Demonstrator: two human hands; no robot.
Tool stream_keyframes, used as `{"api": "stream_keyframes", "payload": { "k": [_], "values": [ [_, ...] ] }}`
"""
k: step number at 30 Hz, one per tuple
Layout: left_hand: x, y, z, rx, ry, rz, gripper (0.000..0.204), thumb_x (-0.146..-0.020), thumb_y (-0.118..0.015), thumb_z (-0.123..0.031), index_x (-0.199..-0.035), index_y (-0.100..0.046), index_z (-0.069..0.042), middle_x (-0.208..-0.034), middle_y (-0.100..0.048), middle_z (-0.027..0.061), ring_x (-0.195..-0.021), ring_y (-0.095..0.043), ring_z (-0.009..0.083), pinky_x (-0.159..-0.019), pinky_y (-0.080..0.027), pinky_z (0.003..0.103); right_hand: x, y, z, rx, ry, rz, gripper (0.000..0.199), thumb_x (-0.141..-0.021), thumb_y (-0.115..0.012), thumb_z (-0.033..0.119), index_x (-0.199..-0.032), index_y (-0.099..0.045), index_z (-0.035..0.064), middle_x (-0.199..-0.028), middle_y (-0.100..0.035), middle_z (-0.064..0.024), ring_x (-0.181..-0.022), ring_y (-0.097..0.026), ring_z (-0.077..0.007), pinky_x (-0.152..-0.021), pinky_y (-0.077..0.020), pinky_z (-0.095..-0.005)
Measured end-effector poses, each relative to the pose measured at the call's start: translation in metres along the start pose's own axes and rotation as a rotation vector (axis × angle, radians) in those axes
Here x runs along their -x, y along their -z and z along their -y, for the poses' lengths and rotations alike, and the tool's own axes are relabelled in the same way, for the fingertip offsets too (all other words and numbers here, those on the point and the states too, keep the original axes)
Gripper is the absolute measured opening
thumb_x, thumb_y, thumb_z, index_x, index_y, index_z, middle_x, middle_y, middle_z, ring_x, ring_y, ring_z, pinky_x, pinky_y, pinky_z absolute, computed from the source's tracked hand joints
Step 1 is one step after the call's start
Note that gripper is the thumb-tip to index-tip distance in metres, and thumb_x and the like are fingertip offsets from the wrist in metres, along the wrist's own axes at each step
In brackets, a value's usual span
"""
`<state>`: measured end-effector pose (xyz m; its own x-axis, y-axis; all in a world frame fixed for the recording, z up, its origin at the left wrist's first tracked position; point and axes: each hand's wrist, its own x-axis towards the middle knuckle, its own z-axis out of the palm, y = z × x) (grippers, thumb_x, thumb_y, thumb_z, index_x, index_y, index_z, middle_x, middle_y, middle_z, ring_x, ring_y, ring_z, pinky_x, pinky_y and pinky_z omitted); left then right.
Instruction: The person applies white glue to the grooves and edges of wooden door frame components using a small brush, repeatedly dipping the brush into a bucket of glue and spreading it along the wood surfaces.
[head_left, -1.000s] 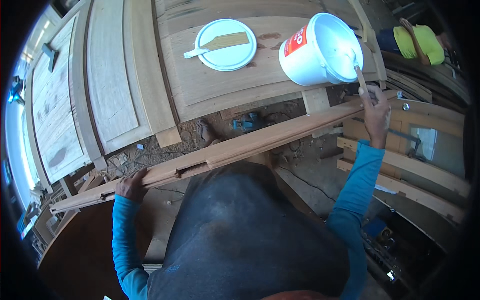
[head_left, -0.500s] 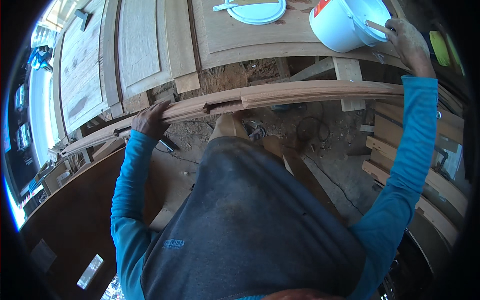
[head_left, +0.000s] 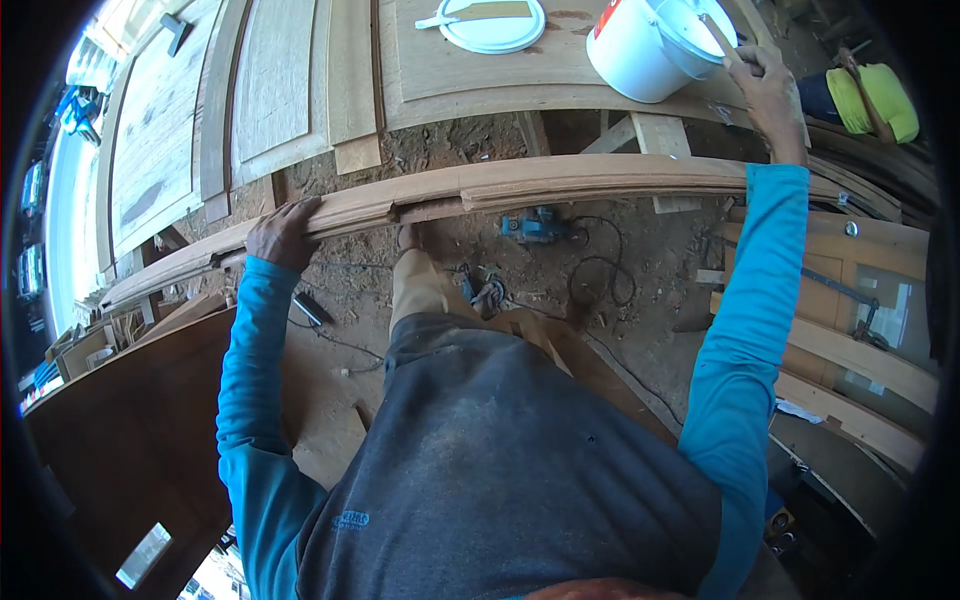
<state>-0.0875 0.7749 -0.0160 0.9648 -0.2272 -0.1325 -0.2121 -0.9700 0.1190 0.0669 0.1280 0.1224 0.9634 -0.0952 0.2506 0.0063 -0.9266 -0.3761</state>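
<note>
Woodworking shop: panels (head_left: 275, 70), power tool (head_left: 538, 227)

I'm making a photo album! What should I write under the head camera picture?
Left hand gripping a long wooden board, right hand holding a stick at a white bucket.

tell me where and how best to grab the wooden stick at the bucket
Probably best pinched by its near end, coming from the near right, where the right hand holds it: the wooden stick is slim, and its far end points over the open mouth of the white bucket.
</note>
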Motion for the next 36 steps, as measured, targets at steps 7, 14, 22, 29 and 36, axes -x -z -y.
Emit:
{"api": "stream_keyframes", "payload": {
  "k": [7, 14, 22, 29, 36],
  "values": [
    [0.000, -0.003, 0.011, 0.010, -0.074, -0.074, 0.050, -0.081, -0.082, -0.030, -0.128, -0.068, -0.021, -0.111, -0.076, 0.0091, -0.099, -0.074, 0.0371, -0.082, -0.060, 0.049, 0.018, -0.049, -0.008, -0.219, -0.094, -0.221, 0.040, -0.098, -0.069, 0.036, -0.119, -0.072, 0.0014, -0.103, -0.078, -0.0148, -0.095, -0.074, -0.0271, -0.087, -0.0538, -0.0406],
    [-0.005, -0.008, 0.020, 0.071, -0.112, -0.068, 0.044, -0.083, -0.083, -0.033, -0.123, -0.069, -0.021, -0.101, -0.077, 0.0130, -0.094, -0.074, 0.0382, -0.080, -0.060, 0.050, 0.022, -0.051, 0.015, -0.149, -0.151, -0.273, 0.039, -0.104, -0.059, 0.036, -0.123, -0.068, 0.0032, -0.090, -0.078, -0.0100, -0.084, -0.074, -0.0227, -0.076, -0.0558, -0.0400],
    [-0.033, 0.010, 0.022, 0.060, -0.152, 0.115, 0.041, -0.084, -0.082, -0.044, -0.111, -0.067, -0.016, -0.094, -0.076, 0.0164, -0.094, -0.074, 0.0416, -0.082, -0.058, 0.054, 0.017, -0.073, 0.049, -0.354, -0.288, -0.341, 0.045, -0.089, -0.079, 0.035, -0.116, -0.067, 0.0003, -0.092, -0.076, -0.0140, -0.076, -0.072, -0.0182, -0.068, -0.0568, -0.0340],
    [-0.030, 0.017, 0.024, 0.008, -0.148, 0.156, 0.041, -0.086, -0.080, -0.043, -0.114, -0.066, -0.017, -0.101, -0.076, 0.0173, -0.101, -0.073, 0.0408, -0.085, -0.058, 0.054, 0.075, -0.084, 0.083, -0.467, -0.116, -0.416, 0.039, -0.102, -0.067, 0.034, -0.124, -0.071, 0.0026, -0.099, -0.078, -0.0085, -0.093, -0.073, -0.0169, -0.084, -0.0562, -0.0318],
    [-0.022, 0.018, 0.018, 0.002, -0.146, 0.161, 0.034, -0.095, -0.072, -0.041, -0.115, -0.064, -0.014, -0.104, -0.076, 0.0181, -0.102, -0.074, 0.0418, -0.085, -0.058, 0.056, 0.241, -0.086, 0.208, -0.668, -0.126, -0.102, 0.037, -0.107, -0.065, 0.031, -0.128, -0.071, 0.0001, -0.108, -0.075, -0.0100, -0.091, -0.073, -0.0151, -0.079, -0.0594, -0.0294]
  ]
}}
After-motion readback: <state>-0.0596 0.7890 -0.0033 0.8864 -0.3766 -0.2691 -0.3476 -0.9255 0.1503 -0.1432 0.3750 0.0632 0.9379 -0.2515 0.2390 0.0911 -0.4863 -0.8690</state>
